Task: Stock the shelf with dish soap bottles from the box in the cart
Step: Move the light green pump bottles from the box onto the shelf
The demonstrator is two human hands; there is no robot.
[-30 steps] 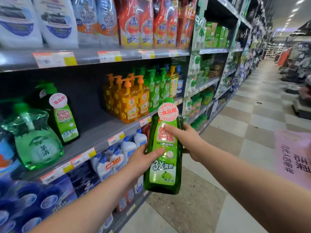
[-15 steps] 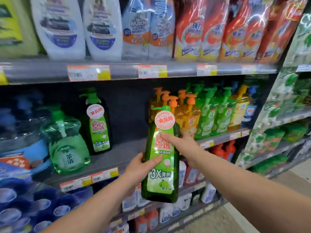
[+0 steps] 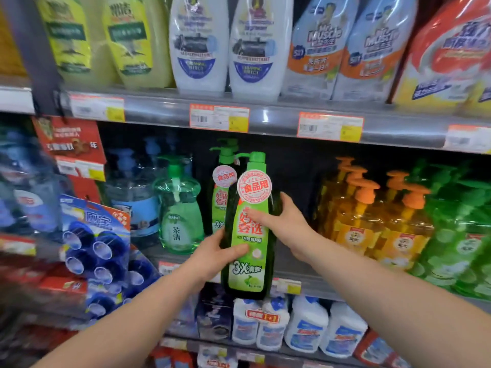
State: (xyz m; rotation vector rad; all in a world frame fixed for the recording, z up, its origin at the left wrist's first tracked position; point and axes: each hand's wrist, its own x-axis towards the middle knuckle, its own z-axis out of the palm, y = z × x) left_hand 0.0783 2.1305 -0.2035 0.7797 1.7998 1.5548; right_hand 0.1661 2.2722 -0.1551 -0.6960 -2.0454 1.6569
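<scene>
A tall dark-green dish soap bottle (image 3: 249, 235) with a green pump top and a round red-and-white sticker is upright in front of the middle shelf (image 3: 289, 264). My left hand (image 3: 212, 257) grips its lower left side with the thumb across the label. My right hand (image 3: 285, 221) holds its upper right side, thumb on the label. A matching bottle (image 3: 221, 187) stands on the shelf just behind and to the left. The box and cart are out of view.
A round clear-green soap bottle (image 3: 179, 208) stands left of the matching one, orange pump bottles (image 3: 372, 216) and green ones (image 3: 457, 235) to the right. Refill pouches (image 3: 228, 43) fill the upper shelf. White bottles (image 3: 305, 325) sit below; blue toilet-block packs (image 3: 98, 251) hang at left.
The view has swung left to face the shelf squarely. Both hands have carried the bottle closer to the shelf, next to the matching bottle.
</scene>
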